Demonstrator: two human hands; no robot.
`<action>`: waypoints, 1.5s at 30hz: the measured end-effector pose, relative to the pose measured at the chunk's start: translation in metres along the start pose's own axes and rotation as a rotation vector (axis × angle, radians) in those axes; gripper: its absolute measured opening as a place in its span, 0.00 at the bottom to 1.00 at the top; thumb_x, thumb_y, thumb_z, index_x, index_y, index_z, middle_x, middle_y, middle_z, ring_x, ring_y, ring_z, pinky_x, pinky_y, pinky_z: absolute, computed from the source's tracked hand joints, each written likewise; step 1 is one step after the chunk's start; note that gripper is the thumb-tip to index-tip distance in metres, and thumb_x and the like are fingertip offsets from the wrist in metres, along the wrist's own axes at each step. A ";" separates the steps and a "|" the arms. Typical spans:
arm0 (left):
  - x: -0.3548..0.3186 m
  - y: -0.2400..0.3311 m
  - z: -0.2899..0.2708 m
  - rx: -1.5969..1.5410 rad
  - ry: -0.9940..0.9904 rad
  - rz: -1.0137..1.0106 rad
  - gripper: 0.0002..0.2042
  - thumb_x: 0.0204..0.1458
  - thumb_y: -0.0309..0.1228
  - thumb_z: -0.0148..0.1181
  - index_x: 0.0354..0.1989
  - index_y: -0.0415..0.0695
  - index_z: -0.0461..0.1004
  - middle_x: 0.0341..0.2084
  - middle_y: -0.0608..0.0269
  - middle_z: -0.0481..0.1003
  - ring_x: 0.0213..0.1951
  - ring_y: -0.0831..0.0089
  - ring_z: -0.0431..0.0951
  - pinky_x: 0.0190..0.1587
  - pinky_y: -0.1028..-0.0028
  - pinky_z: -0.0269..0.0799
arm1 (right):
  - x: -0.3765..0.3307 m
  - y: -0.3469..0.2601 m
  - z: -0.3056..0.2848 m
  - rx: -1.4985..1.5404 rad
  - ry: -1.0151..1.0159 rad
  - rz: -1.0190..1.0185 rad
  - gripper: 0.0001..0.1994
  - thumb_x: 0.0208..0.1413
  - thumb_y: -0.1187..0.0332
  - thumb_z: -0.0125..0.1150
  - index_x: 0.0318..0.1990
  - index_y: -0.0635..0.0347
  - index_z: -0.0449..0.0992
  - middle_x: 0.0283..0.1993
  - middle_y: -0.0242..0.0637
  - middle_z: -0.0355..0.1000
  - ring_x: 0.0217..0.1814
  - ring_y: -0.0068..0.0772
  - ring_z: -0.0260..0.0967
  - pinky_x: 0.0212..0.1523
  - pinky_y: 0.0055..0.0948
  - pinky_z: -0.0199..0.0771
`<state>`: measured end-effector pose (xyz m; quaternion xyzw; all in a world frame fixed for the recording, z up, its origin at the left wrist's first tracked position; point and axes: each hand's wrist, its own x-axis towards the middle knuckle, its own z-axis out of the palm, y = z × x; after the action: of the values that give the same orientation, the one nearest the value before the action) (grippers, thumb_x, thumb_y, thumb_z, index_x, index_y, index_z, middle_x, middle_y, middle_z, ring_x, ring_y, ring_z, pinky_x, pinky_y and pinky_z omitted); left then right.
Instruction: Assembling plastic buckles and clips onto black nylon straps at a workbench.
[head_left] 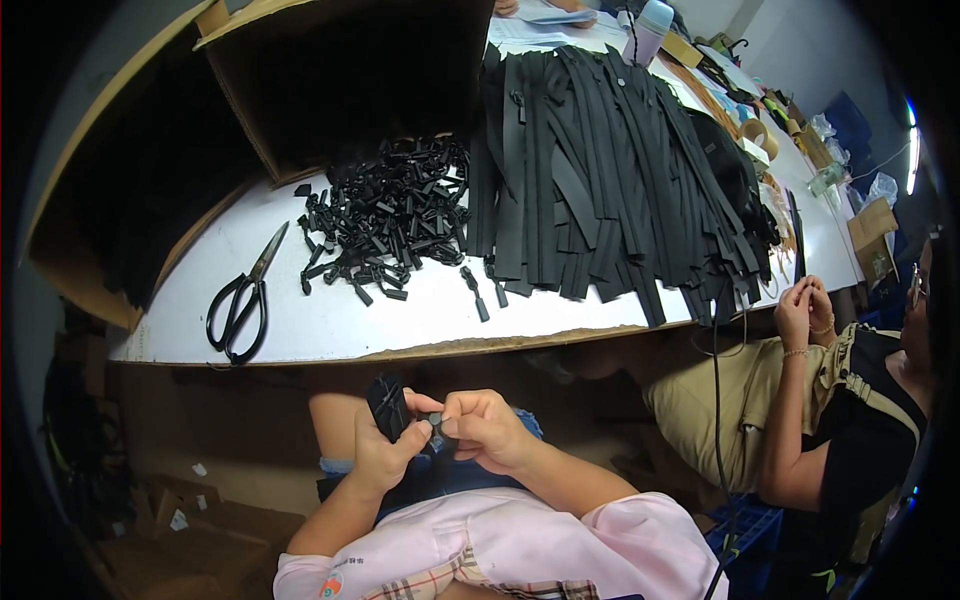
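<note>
Low in the middle of the frame, a black zipper strip is gripped in the closed left hand. Just beside it, a small black zipper pull is pinched between thumb and fingertips of the right hand. Above them, on the white table, black scissors, a heap of black pulls and a spread of black zipper strips are laid out. At the right edge, a seated co-worker's raised hands are seen.

Pale pink short sleeves cover the upper arms, with a tan plaid trim panel at the chest; forearms are bare, denim shorts below the fingers.
</note>
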<state>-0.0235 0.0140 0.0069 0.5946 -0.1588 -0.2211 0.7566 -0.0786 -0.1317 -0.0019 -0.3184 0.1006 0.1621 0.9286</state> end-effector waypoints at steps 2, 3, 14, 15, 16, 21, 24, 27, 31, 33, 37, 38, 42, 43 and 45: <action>-0.001 -0.001 0.001 -0.012 0.001 -0.014 0.07 0.40 0.23 0.56 0.29 0.36 0.72 0.21 0.70 0.66 0.22 0.84 0.64 0.25 0.84 0.58 | 0.001 0.000 -0.001 0.042 -0.031 0.010 0.07 0.47 0.76 0.51 0.20 0.57 0.66 0.15 0.20 0.54 0.14 0.10 0.43 0.14 0.14 0.42; 0.000 -0.001 0.001 -0.009 0.008 -0.013 0.07 0.40 0.23 0.56 0.29 0.36 0.72 0.21 0.70 0.66 0.22 0.84 0.63 0.25 0.83 0.58 | 0.002 0.000 -0.002 0.059 -0.035 0.018 0.07 0.47 0.76 0.51 0.20 0.57 0.66 0.15 0.20 0.54 0.14 0.10 0.43 0.14 0.14 0.42; -0.002 -0.005 0.007 0.050 0.038 0.084 0.07 0.42 0.25 0.57 0.30 0.36 0.72 0.21 0.72 0.65 0.21 0.87 0.60 0.24 0.85 0.55 | 0.001 0.013 0.004 -0.671 0.128 -0.630 0.05 0.47 0.77 0.53 0.22 0.63 0.67 0.18 0.26 0.58 0.15 0.13 0.51 0.15 0.17 0.50; -0.003 -0.006 0.008 0.075 0.053 0.111 0.07 0.42 0.25 0.57 0.30 0.37 0.72 0.21 0.72 0.65 0.21 0.87 0.60 0.24 0.85 0.55 | 0.000 0.013 0.004 -0.789 0.152 -0.746 0.04 0.47 0.77 0.53 0.23 0.65 0.67 0.18 0.27 0.59 0.15 0.13 0.52 0.15 0.17 0.50; -0.003 -0.005 0.009 0.062 0.051 0.093 0.07 0.42 0.25 0.57 0.30 0.37 0.72 0.21 0.72 0.65 0.21 0.87 0.60 0.24 0.85 0.55 | 0.000 0.012 0.004 -0.850 0.142 -0.754 0.04 0.47 0.77 0.54 0.24 0.65 0.67 0.18 0.28 0.59 0.15 0.13 0.52 0.15 0.17 0.50; -0.004 0.003 0.009 0.107 0.067 0.125 0.08 0.44 0.25 0.56 0.34 0.37 0.71 0.21 0.72 0.66 0.22 0.87 0.61 0.25 0.86 0.57 | -0.004 0.006 0.003 -0.927 0.083 -0.640 0.05 0.48 0.74 0.55 0.25 0.65 0.69 0.19 0.32 0.61 0.17 0.17 0.53 0.17 0.19 0.52; -0.004 0.012 0.005 0.101 -0.014 0.029 0.11 0.46 0.26 0.57 0.38 0.37 0.70 0.22 0.71 0.66 0.23 0.86 0.63 0.26 0.85 0.59 | -0.006 0.006 0.001 -0.732 0.007 -0.516 0.08 0.53 0.69 0.52 0.27 0.64 0.68 0.19 0.26 0.60 0.18 0.15 0.51 0.18 0.17 0.51; -0.005 0.014 0.002 0.086 -0.076 -0.041 0.13 0.46 0.27 0.58 0.40 0.36 0.69 0.23 0.70 0.68 0.24 0.84 0.65 0.28 0.84 0.62 | -0.008 0.008 -0.003 -0.544 -0.027 -0.336 0.11 0.57 0.64 0.47 0.26 0.60 0.66 0.19 0.21 0.57 0.19 0.12 0.49 0.19 0.15 0.50; -0.003 0.007 0.002 0.071 -0.088 -0.030 0.13 0.46 0.26 0.58 0.40 0.35 0.70 0.25 0.67 0.69 0.26 0.83 0.67 0.30 0.83 0.63 | -0.008 0.008 -0.008 -0.284 -0.052 -0.146 0.12 0.57 0.63 0.47 0.24 0.58 0.64 0.18 0.21 0.54 0.17 0.11 0.48 0.17 0.14 0.48; -0.002 0.004 0.004 0.105 -0.099 0.059 0.13 0.46 0.26 0.58 0.40 0.35 0.70 0.26 0.66 0.70 0.27 0.83 0.67 0.30 0.83 0.63 | -0.007 0.008 -0.007 -0.229 -0.049 -0.129 0.12 0.57 0.63 0.48 0.24 0.58 0.64 0.17 0.21 0.54 0.17 0.10 0.47 0.16 0.13 0.47; -0.001 0.003 0.003 0.083 -0.044 -0.069 0.13 0.47 0.28 0.58 0.39 0.35 0.71 0.25 0.66 0.71 0.23 0.84 0.67 0.25 0.84 0.63 | -0.009 0.008 -0.002 -0.337 0.033 -0.226 0.10 0.56 0.64 0.49 0.25 0.59 0.65 0.17 0.22 0.55 0.16 0.10 0.47 0.15 0.13 0.46; 0.001 0.004 0.001 0.014 -0.049 -0.161 0.13 0.47 0.29 0.58 0.39 0.35 0.71 0.24 0.67 0.71 0.21 0.84 0.67 0.23 0.85 0.62 | -0.009 0.008 -0.002 -0.403 0.043 -0.249 0.10 0.56 0.65 0.50 0.26 0.59 0.65 0.17 0.22 0.56 0.15 0.10 0.47 0.14 0.13 0.45; 0.012 0.000 -0.003 -0.019 0.015 -0.292 0.10 0.46 0.28 0.58 0.34 0.35 0.71 0.20 0.66 0.72 0.19 0.85 0.68 0.21 0.86 0.63 | 0.000 0.005 -0.009 -0.222 0.130 -0.116 0.06 0.55 0.69 0.50 0.28 0.60 0.67 0.16 0.24 0.57 0.14 0.11 0.47 0.13 0.15 0.46; 0.016 -0.002 -0.003 0.017 0.035 -0.306 0.08 0.46 0.28 0.58 0.31 0.35 0.71 0.19 0.65 0.72 0.19 0.85 0.68 0.21 0.85 0.63 | 0.003 0.005 -0.012 -0.120 0.142 -0.088 0.07 0.55 0.70 0.49 0.27 0.61 0.66 0.16 0.26 0.57 0.12 0.12 0.46 0.12 0.15 0.45; 0.029 -0.006 0.000 0.247 0.067 -0.159 0.06 0.46 0.26 0.59 0.26 0.36 0.71 0.19 0.65 0.73 0.20 0.84 0.70 0.22 0.85 0.65 | 0.012 0.004 -0.017 0.025 0.136 -0.055 0.08 0.56 0.69 0.47 0.26 0.61 0.66 0.16 0.27 0.57 0.11 0.13 0.44 0.12 0.16 0.45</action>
<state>0.0004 -0.0019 0.0007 0.7009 -0.1119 -0.2393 0.6625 -0.0704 -0.1366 -0.0210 -0.3200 0.1567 0.1131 0.9275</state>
